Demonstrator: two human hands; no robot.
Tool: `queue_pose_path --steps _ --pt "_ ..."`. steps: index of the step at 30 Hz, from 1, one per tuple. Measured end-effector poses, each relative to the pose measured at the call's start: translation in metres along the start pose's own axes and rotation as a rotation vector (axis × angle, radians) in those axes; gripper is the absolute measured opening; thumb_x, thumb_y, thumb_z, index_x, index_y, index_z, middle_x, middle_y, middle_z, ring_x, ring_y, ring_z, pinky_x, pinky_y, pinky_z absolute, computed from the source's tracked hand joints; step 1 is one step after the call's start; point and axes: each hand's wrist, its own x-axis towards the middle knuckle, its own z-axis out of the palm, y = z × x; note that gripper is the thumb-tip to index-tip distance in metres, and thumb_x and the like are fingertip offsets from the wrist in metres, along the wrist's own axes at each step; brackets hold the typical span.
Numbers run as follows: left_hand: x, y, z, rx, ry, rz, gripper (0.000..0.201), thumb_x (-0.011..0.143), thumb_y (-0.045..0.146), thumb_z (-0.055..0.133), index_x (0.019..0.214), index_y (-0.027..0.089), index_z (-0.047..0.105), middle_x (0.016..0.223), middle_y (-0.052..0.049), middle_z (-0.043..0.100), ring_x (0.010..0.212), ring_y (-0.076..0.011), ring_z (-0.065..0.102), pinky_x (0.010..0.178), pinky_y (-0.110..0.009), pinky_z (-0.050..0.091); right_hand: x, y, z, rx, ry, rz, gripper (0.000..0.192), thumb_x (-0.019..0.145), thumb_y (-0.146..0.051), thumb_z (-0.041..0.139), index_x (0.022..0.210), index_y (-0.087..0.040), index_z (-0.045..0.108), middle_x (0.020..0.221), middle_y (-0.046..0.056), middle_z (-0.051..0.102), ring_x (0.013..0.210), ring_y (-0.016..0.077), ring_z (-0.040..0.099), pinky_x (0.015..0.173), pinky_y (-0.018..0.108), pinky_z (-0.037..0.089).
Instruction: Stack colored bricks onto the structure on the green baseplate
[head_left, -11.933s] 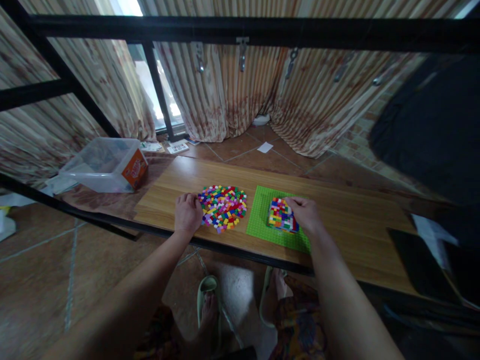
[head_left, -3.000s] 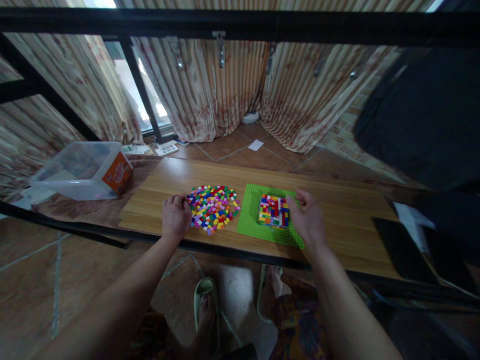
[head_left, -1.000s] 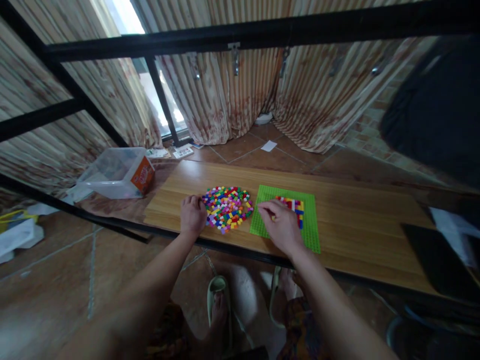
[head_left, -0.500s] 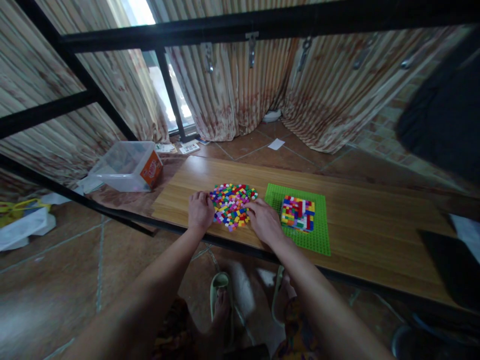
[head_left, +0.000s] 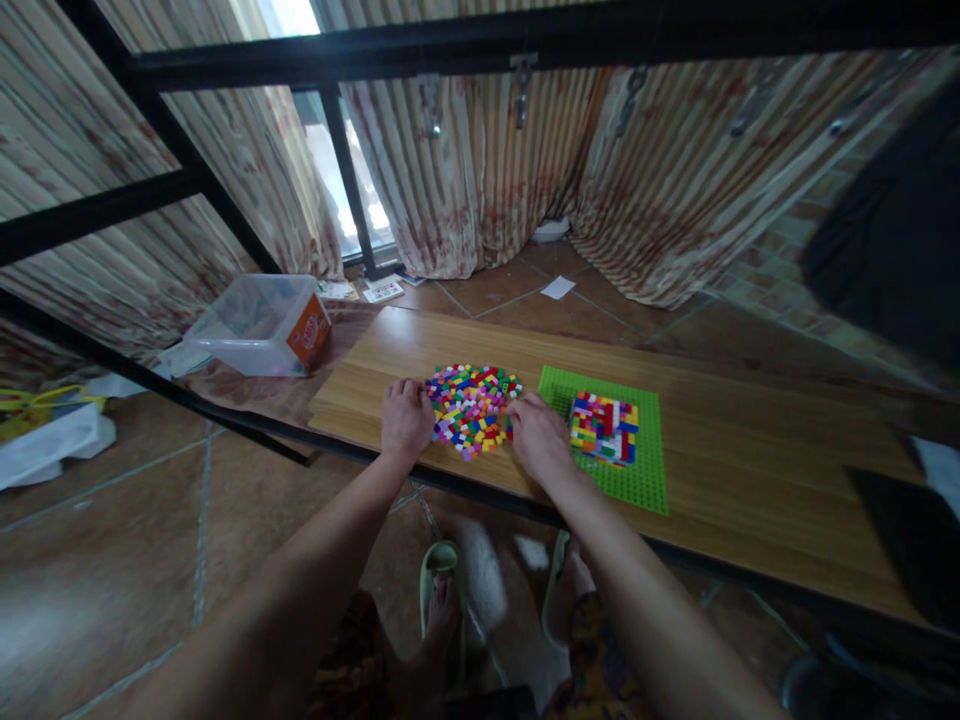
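A pile of small toy building bricks (head_left: 472, 408) in many colours lies loose on the wooden board. At its left edge rests my left hand (head_left: 407, 418), fingers curled and closed; what they hold, if anything, is hidden. My right hand (head_left: 541, 437) is at the pile's right edge, between it and the green baseplate (head_left: 646, 480). Its fingers are bent together, and I cannot make out anything in them. On the baseplate stands a block built of multicoloured bricks (head_left: 604, 428), just right of my right hand.
A clear plastic box (head_left: 255, 325) with an orange label sits beyond the board's left end. Black metal bars (head_left: 450, 58) cross above and to the left. A dark flat object (head_left: 900, 540) lies at the board's right end. Curtains (head_left: 465, 180) hang behind.
My right hand has drawn back a little to the right from over the pile, its fingers more bent. My left hand stays at the pile's left edge. The view has shifted slightly.
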Motion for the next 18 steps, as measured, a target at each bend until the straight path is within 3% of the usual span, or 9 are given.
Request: queue_pose_path --steps 4,12,18 --pt "0.000 0.000 0.000 -0.004 -0.005 0.008 0.022 0.086 0.018 0.042 0.088 0.018 0.064 0.097 -0.013 0.065 0.104 -0.0280 0.057 0.097 -0.045 0.043 -0.001 -0.006 -0.001 0.071 0.016 -0.045 0.031 0.091 -0.015 0.043 0.099 -0.025 0.072 0.099 0.005 0.063 0.090 0.0180 0.059 0.082 0.028 0.045" --pt "0.000 0.002 -0.001 -0.001 0.002 -0.002 0.022 0.086 0.018 0.042 0.088 0.017 0.064 0.098 -0.014 0.065 0.102 -0.0284 0.056 0.096 -0.044 0.044 -0.001 -0.017 0.001 0.032 -0.122 -0.102 0.025 0.092 -0.029 0.053 0.110 -0.021 0.070 0.112 0.009 0.058 0.103 0.0222 0.057 0.091 0.035 0.045" --pt "0.000 0.002 -0.001 -0.016 -0.007 -0.005 0.023 0.086 0.018 0.042 0.089 0.018 0.064 0.099 -0.013 0.065 0.104 -0.0286 0.056 0.096 -0.045 0.043 -0.001 -0.017 0.003 0.022 -0.101 -0.046 0.015 0.089 -0.026 0.058 0.097 -0.021 0.069 0.108 0.008 0.056 0.105 0.0221 0.055 0.092 0.034 0.044"
